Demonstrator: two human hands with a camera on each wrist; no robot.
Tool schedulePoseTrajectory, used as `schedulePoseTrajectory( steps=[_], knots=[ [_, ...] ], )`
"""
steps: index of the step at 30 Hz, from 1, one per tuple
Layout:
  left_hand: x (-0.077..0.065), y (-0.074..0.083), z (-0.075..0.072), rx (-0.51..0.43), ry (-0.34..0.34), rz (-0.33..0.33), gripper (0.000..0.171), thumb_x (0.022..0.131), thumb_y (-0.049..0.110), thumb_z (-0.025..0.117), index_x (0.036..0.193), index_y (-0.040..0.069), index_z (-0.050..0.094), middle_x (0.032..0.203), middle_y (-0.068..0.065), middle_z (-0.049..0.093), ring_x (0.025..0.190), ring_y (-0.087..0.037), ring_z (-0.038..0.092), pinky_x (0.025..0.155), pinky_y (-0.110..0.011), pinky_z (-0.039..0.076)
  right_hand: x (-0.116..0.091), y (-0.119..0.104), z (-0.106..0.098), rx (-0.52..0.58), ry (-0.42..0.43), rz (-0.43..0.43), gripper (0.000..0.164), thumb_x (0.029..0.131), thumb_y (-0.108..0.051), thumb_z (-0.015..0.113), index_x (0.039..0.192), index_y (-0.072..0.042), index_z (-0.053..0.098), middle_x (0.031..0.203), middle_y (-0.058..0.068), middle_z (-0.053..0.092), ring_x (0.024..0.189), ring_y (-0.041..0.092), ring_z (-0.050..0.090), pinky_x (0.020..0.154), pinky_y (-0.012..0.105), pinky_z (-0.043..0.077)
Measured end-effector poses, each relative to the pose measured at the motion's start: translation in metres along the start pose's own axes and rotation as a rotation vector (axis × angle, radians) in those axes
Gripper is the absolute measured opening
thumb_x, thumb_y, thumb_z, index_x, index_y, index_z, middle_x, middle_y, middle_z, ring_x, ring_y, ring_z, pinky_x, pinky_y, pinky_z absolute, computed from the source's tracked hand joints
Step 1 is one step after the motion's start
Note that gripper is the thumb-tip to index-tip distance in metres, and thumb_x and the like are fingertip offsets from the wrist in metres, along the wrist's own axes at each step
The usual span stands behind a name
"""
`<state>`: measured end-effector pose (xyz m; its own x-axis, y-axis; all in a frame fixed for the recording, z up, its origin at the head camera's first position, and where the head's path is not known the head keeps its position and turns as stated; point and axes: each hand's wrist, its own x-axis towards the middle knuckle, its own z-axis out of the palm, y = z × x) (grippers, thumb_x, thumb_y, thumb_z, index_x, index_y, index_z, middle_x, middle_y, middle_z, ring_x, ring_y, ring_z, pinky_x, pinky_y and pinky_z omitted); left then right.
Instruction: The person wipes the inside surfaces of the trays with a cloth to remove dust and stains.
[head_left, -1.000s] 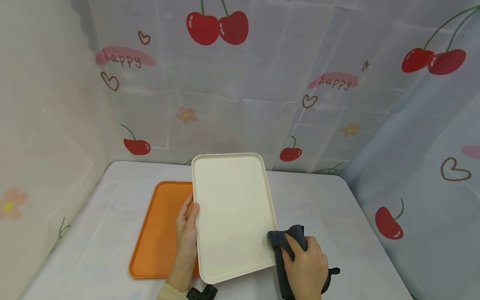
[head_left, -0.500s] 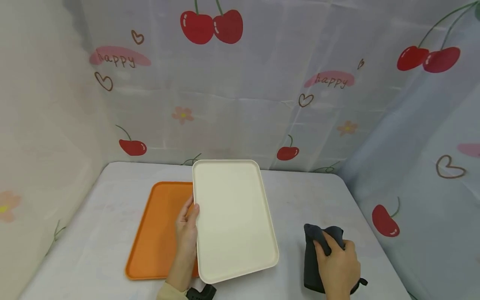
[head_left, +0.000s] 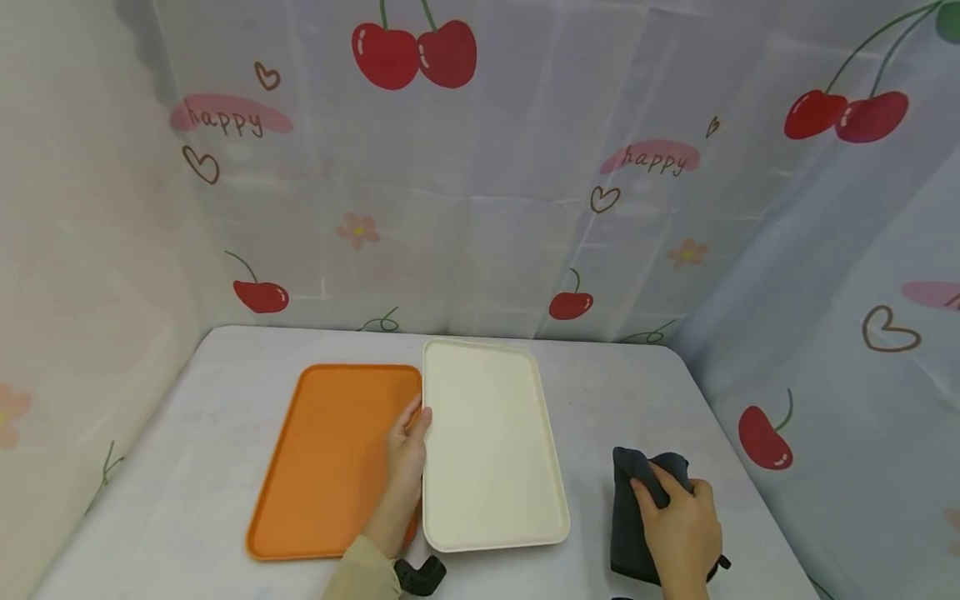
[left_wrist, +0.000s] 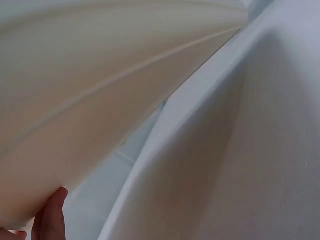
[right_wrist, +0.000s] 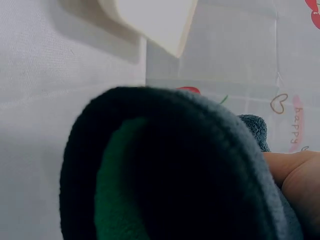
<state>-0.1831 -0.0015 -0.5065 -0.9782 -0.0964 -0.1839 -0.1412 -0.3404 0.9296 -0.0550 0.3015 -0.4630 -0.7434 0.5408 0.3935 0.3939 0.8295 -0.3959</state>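
Observation:
In the head view my left hand (head_left: 407, 450) grips the left edge of a cream rectangular tray (head_left: 491, 450), which is raised and tilted above the table. Its fingers (left_wrist: 52, 215) show against the tray's underside in the left wrist view. An orange tray (head_left: 337, 458) lies flat on the table to the left, partly behind my left forearm. At the right, my right hand (head_left: 682, 529) pinches a dark grey folded cloth (head_left: 630, 533) over the table. The right wrist view shows the cloth (right_wrist: 215, 115) up close, with a green inner side; part of the cream tray appears beyond.
A white-covered table (head_left: 600, 400) bears all of this. Around its back and sides hangs a white curtain (head_left: 487, 250) printed with cherries, hearts and flowers. Bare tabletop lies between the cream tray and the cloth.
The cloth, held in my right hand, has moved away from the cream tray to the right. My left hand has shifted the cream tray rightward and lowered its far edge, uncovering more of the orange tray.

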Motion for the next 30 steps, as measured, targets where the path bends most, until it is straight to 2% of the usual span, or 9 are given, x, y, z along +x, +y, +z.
schedulePoseTrajectory(
  steps=[5,9,13,15,17,20,22,25,30],
  knots=[
    [0.007,-0.006,0.008,0.042,-0.018,0.004,0.048,0.101,0.018,0.053,0.147,0.006,0.043,0.134,-0.02,0.056,0.088,-0.005,0.063,0.073,-0.017,0.055,0.001,0.002,0.003,0.005,-0.046,0.042,0.039,0.081,-0.027,0.079,0.114,-0.007,0.072,0.103,0.031,0.056,0.078,0.045,0.06,0.054,0.054,0.047],
    [0.013,-0.017,0.012,0.058,-0.019,0.014,0.048,0.102,0.018,0.052,0.147,0.004,0.043,0.131,-0.021,0.058,0.091,-0.008,0.063,0.075,-0.018,0.055,0.0,0.002,0.004,0.01,-0.07,0.075,0.039,0.082,-0.028,0.078,0.115,-0.008,0.072,0.104,0.029,0.055,0.081,0.044,0.06,0.053,0.053,0.047],
    [0.015,-0.025,0.016,0.083,-0.02,-0.014,0.048,0.103,0.02,0.048,0.148,0.004,0.04,0.135,-0.023,0.055,0.111,-0.025,0.062,0.091,-0.03,0.055,-0.002,0.003,0.003,0.034,-0.102,0.1,0.041,0.082,-0.028,0.078,0.117,-0.008,0.071,0.106,0.029,0.054,0.084,0.043,0.059,0.052,0.053,0.047],
    [0.015,-0.027,0.016,0.108,-0.028,-0.034,0.049,0.104,0.02,0.046,0.149,0.002,0.037,0.145,-0.022,0.047,0.126,-0.033,0.053,0.104,-0.039,0.048,-0.003,0.004,0.004,0.048,-0.116,0.11,0.042,0.082,-0.028,0.078,0.118,-0.007,0.071,0.106,0.03,0.054,0.084,0.043,0.059,0.053,0.053,0.047],
    [0.015,-0.028,0.015,0.128,-0.047,-0.055,0.052,0.105,0.019,0.044,0.151,-0.001,0.031,0.152,-0.023,0.037,0.139,-0.037,0.039,0.114,-0.048,0.036,-0.005,0.004,0.004,0.059,-0.126,0.115,0.043,0.082,-0.029,0.078,0.118,-0.006,0.07,0.106,0.03,0.053,0.084,0.043,0.058,0.054,0.054,0.047],
    [0.015,-0.027,0.013,0.197,-0.095,-0.069,0.057,0.104,0.016,0.043,0.151,-0.007,0.022,0.159,-0.025,0.02,0.148,-0.039,0.017,0.121,-0.053,0.019,-0.007,0.005,0.006,0.063,-0.129,0.127,0.043,0.082,-0.03,0.078,0.119,-0.007,0.07,0.106,0.028,0.054,0.084,0.042,0.058,0.056,0.053,0.047],
    [0.014,-0.025,0.012,0.245,-0.126,-0.068,0.061,0.102,0.015,0.045,0.151,-0.01,0.018,0.159,-0.027,0.015,0.149,-0.041,0.011,0.122,-0.054,0.015,-0.008,0.005,0.006,0.065,-0.129,0.131,0.043,0.083,-0.03,0.078,0.119,-0.008,0.07,0.105,0.027,0.054,0.085,0.041,0.058,0.056,0.051,0.047],
    [0.012,-0.022,0.01,0.337,-0.156,-0.045,0.063,0.1,0.015,0.048,0.15,-0.012,0.019,0.158,-0.03,0.016,0.148,-0.043,0.013,0.12,-0.056,0.016,-0.008,0.004,0.006,0.065,-0.142,0.14,0.043,0.083,-0.031,0.077,0.119,-0.008,0.07,0.105,0.027,0.054,0.087,0.041,0.058,0.057,0.052,0.047],
    [0.006,-0.01,0.009,0.489,-0.165,0.003,0.062,0.098,0.017,0.051,0.147,-0.012,0.029,0.155,-0.031,0.025,0.145,-0.047,0.02,0.118,-0.059,0.021,-0.009,0.0,0.005,0.074,-0.177,0.148,0.045,0.084,-0.032,0.076,0.121,-0.008,0.069,0.107,0.027,0.053,0.09,0.043,0.057,0.062,0.056,0.048]
  ],
)
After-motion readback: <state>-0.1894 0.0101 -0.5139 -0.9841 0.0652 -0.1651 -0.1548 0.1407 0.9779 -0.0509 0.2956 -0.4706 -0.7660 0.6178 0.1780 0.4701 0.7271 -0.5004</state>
